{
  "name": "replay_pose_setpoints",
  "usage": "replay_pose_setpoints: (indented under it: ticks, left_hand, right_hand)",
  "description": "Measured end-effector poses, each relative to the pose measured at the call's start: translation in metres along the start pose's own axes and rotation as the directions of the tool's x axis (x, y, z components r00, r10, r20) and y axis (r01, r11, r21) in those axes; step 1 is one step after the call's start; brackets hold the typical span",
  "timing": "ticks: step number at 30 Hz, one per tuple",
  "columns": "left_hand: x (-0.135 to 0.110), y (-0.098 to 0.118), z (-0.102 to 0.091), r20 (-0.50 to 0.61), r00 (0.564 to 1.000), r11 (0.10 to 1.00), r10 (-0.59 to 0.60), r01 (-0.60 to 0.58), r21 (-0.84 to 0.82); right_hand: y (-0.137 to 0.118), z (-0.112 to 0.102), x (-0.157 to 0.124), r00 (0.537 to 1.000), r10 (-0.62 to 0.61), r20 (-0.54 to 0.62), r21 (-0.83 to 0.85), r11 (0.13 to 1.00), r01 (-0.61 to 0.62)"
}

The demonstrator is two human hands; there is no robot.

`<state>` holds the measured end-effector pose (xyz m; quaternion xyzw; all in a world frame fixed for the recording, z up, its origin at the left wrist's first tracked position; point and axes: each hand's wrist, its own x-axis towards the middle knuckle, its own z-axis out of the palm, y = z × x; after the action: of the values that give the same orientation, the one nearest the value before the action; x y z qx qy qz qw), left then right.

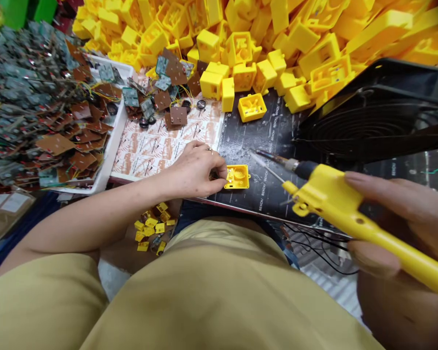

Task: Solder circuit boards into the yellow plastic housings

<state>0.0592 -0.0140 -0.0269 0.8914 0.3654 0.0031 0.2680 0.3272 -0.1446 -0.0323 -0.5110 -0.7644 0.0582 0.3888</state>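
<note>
My left hand (197,170) pinches a small yellow plastic housing (237,176) that lies open side up on the dark work mat (255,141). My right hand (397,214) grips a yellow-handled soldering iron (336,199); its metal tip (266,156) points left and hovers just right of and above the housing, not touching it. Another open yellow housing (251,107) lies farther back on the mat.
A big heap of yellow housings (263,39) fills the back. Brown and green circuit boards (40,107) with wires pile up at left and spill onto a white tray (109,155). A black fan (379,116) sits at right. Small yellow parts (151,231) lie by my lap.
</note>
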Motion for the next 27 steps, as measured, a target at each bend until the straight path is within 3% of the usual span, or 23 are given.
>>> replay_pose_setpoints:
  ticks: [3, 9, 13, 20, 23, 25, 27]
  left_hand:
    - [0.006, 0.002, 0.001, 0.009, 1.000, 0.998, 0.015, -0.015, 0.054]
    - [0.011, 0.007, -0.001, 0.067, 0.998, 0.993, 0.001, -0.009, 0.114]
    - [0.012, 0.010, -0.003, 0.095, 0.995, 0.991, -0.020, 0.007, 0.136]
    - [0.017, 0.015, -0.007, 0.141, 0.987, 0.986, -0.071, 0.048, 0.162]
    - [0.018, 0.018, -0.009, 0.154, 0.984, 0.979, -0.089, 0.058, 0.194]
    - [0.018, 0.020, -0.010, 0.159, 0.983, 0.975, -0.090, 0.054, 0.216]
    - [0.018, 0.020, -0.011, 0.168, 0.982, 0.972, -0.088, 0.048, 0.232]
  right_hand:
    - [0.006, -0.012, 0.004, 0.970, -0.210, 0.123, 0.050, 0.977, 0.205]
    - [0.009, -0.008, 0.006, 0.973, -0.157, 0.170, 0.142, 0.981, 0.134]
    - [0.010, -0.003, 0.010, 0.941, -0.258, 0.220, 0.114, 0.964, 0.238]
    - [0.000, -0.002, 0.031, 0.882, -0.431, 0.188, 0.117, 0.902, 0.416]
    - [-0.006, -0.004, 0.024, 0.948, -0.271, 0.167, 0.067, 0.962, 0.263]
    - [-0.008, -0.004, 0.014, 0.991, -0.115, 0.062, 0.036, 0.993, 0.113]
    - [-0.008, -0.002, 0.006, 0.999, -0.021, -0.037, 0.030, 0.999, 0.022]
